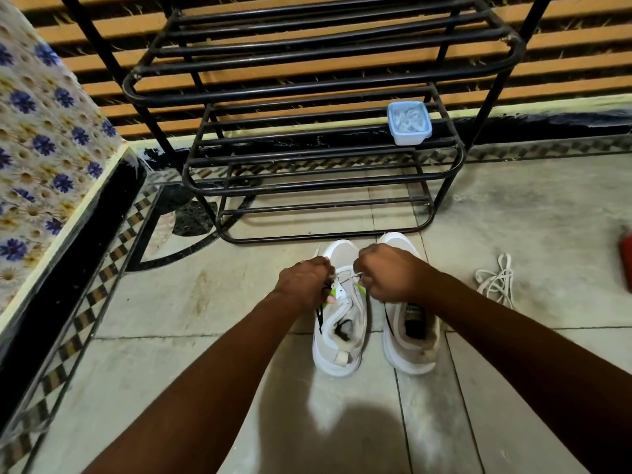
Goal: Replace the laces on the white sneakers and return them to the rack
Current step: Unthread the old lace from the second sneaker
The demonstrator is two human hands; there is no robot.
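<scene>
On the tiled floor (205,302), just before the black rack (325,186), two white sneakers (408,350) stand side by side. The left hand (304,282) and right hand (390,271), fingers curled, pinch the lace (345,277) on the left sneaker (338,336). A loose lace (496,280) lies to the right.

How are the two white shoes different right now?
The left sneaker has a lace across its front, pinched by the left hand and right hand. No lace shows on the right sneaker, though the right hand hides its middle. The right sneaker sits nearer the rack than the left sneaker. Both are white and upright on the floor, toes toward the rack.
</scene>
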